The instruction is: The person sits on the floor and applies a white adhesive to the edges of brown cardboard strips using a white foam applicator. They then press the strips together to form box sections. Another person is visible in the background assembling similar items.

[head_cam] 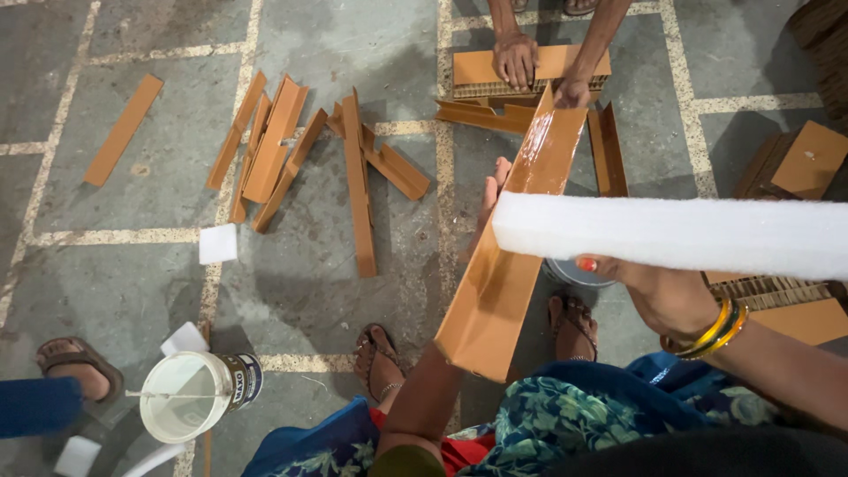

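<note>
Grey concrete floor (353, 35) lies strewn with brown cardboard angle strips (358, 185). My left hand (491, 196) steadies a long glossy angle piece (512, 265); how far its grip closes I cannot tell. Just right of that piece, my right hand (658, 296) is clasped around a white foam strip (680, 234), which I judge must next seat squarely inside.

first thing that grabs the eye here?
The long white foam strip, held across the right of the view by the right hand, and the glossy orange angled cardboard piece running up the middle, with the left hand at its left edge. At top centre another person's hands press on a cardboard stack; more orange strips lie scattered on the concrete floor.
</note>
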